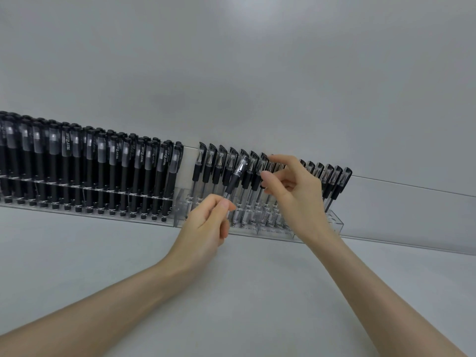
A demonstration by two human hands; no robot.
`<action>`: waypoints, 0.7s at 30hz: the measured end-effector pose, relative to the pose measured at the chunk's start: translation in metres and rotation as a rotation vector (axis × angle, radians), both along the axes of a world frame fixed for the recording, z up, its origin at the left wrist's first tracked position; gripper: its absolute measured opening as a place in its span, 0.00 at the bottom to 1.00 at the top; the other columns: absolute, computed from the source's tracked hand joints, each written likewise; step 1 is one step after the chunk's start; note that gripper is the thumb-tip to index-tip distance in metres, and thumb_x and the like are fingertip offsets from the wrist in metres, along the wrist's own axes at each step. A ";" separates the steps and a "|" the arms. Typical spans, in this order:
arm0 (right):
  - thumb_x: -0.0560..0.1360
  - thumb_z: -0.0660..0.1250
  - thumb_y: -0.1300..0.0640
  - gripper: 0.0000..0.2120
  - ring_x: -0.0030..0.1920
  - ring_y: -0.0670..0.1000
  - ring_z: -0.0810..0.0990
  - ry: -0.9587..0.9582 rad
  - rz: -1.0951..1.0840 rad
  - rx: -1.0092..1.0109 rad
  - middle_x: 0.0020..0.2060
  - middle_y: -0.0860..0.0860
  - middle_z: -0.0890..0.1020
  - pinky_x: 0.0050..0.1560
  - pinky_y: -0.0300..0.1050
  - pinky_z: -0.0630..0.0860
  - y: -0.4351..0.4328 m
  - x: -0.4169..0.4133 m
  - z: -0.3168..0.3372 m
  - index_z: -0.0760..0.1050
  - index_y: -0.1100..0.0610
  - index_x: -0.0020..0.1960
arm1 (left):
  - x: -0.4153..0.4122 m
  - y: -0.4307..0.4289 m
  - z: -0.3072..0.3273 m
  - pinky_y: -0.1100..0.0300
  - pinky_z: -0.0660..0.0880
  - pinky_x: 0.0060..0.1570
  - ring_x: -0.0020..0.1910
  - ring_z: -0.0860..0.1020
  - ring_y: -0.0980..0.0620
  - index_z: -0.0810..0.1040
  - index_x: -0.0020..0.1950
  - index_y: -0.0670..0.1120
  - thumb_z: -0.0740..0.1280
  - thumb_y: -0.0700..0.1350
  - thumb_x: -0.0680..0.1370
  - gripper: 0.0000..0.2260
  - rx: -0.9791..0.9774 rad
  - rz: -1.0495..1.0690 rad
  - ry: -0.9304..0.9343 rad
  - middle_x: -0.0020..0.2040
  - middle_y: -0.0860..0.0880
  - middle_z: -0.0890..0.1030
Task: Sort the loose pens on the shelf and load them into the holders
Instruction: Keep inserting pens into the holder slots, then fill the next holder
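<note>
Two clear acrylic holders stand in a row on a pale shelf. The left holder is packed with matte black pens. The right holder carries clear-barrelled black-capped pens upright. My left hand pinches the lower end of one clear pen, which tilts up to the right in front of that row. My right hand reaches into the row's middle, thumb and forefinger around the capped tops of standing pens; its grip is partly hidden.
A grey wall rises behind the holders. A bare slot section sits between the two pen groups. The pale shelf surface spreads in front of the holders. A low back rail runs off to the right.
</note>
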State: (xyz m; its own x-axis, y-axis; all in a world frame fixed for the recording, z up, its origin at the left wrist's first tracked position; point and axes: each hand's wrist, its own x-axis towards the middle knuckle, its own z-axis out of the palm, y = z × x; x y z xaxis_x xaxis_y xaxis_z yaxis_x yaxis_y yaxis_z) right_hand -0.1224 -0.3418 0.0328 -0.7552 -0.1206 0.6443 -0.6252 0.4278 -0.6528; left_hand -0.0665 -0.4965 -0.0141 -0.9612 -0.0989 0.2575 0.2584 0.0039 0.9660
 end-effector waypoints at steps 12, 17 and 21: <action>0.73 0.70 0.67 0.17 0.37 0.50 0.84 -0.240 0.294 -0.296 0.33 0.51 0.84 0.42 0.44 0.82 0.000 0.022 -0.003 0.73 0.58 0.60 | 0.004 0.005 -0.004 0.60 0.69 0.24 0.27 0.71 0.54 0.77 0.48 0.44 0.59 0.42 0.81 0.08 -0.147 -0.184 0.051 0.33 0.50 0.77; 0.72 0.70 0.68 0.20 0.36 0.51 0.84 -0.212 0.277 -0.285 0.32 0.51 0.82 0.40 0.43 0.81 0.002 0.021 0.000 0.71 0.56 0.61 | 0.000 0.000 -0.011 0.52 0.77 0.36 0.34 0.75 0.55 0.78 0.50 0.48 0.60 0.51 0.80 0.10 -0.439 -0.038 0.174 0.37 0.52 0.78; 0.73 0.70 0.67 0.20 0.37 0.53 0.84 -0.030 0.109 -0.309 0.35 0.58 0.81 0.43 0.49 0.81 0.015 0.016 0.011 0.71 0.51 0.59 | -0.007 -0.010 -0.018 0.56 0.71 0.47 0.47 0.72 0.54 0.78 0.56 0.48 0.55 0.56 0.77 0.18 -0.915 0.208 0.484 0.47 0.54 0.75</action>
State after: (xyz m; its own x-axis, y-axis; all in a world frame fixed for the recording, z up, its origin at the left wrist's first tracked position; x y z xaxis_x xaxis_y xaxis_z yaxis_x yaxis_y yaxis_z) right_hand -0.1062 -0.3272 0.0441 -0.7678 -0.0043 0.6406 -0.6350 0.1381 -0.7601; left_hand -0.0731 -0.5063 -0.0319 -0.7223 0.1756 0.6689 0.5261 0.7672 0.3667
